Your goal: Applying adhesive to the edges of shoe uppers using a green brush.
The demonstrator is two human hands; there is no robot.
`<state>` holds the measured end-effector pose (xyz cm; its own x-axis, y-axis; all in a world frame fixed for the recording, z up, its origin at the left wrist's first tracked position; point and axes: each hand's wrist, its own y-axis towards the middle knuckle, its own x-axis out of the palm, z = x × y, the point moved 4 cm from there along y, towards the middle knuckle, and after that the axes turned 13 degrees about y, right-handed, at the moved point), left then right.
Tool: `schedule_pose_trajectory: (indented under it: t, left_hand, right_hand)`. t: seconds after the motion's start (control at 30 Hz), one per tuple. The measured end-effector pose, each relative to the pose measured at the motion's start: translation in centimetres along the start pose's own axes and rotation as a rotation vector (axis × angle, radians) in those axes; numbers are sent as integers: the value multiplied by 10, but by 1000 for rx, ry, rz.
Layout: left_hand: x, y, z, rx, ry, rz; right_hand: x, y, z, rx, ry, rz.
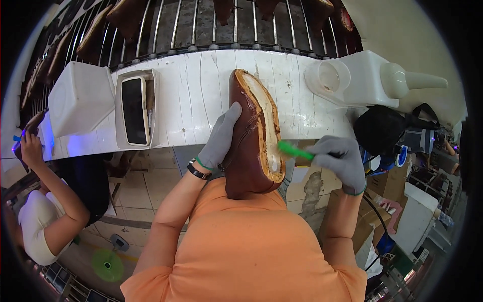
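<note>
A dark brown leather shoe upper (247, 146) without an outsole is tilted so that its pale underside faces right and up. My left hand (222, 137), in a grey glove with a green cuff, is closed round its side, the thumb near the toe end. My right hand (340, 160), gloved the same way, grips a brush with a green handle (296, 150). The brush's tip is at the shoe's underside edge, towards the lower end; whether it touches I cannot tell. The bristles are mostly hidden.
A white worktable (191, 100) crosses in front of me, with a roller conveyor (216, 30) holding more shoe parts behind it. A phone (135, 111) lies in a white tray, beside a white container (80, 98). A plastic bottle (365, 75) with a cup stands right. At left, another person's hand (31, 150) holds a shoe part.
</note>
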<state>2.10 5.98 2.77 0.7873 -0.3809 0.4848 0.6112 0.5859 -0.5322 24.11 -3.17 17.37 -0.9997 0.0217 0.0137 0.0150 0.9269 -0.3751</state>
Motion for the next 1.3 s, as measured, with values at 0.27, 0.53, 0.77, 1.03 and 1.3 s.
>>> schedule_pose_trajectory:
  t: [0.27, 0.53, 0.77, 1.03, 1.3]
  left_hand:
    - [-2, 5, -1, 38, 80, 14]
    - [1, 2, 1, 14, 33, 16]
    - [0, 2, 0, 44, 100, 40]
    - [-2, 2, 1, 42, 139, 67]
    - [4, 0, 5, 43, 79, 58]
  right_hand:
    - [18, 18, -6, 39, -315, 57]
    - [10, 50, -9, -39, -352, -55]
    - [3, 35, -25, 88, -247, -334]
    - [3, 62, -22, 61, -415, -146]
    - [2, 61, -23, 53, -324, -193]
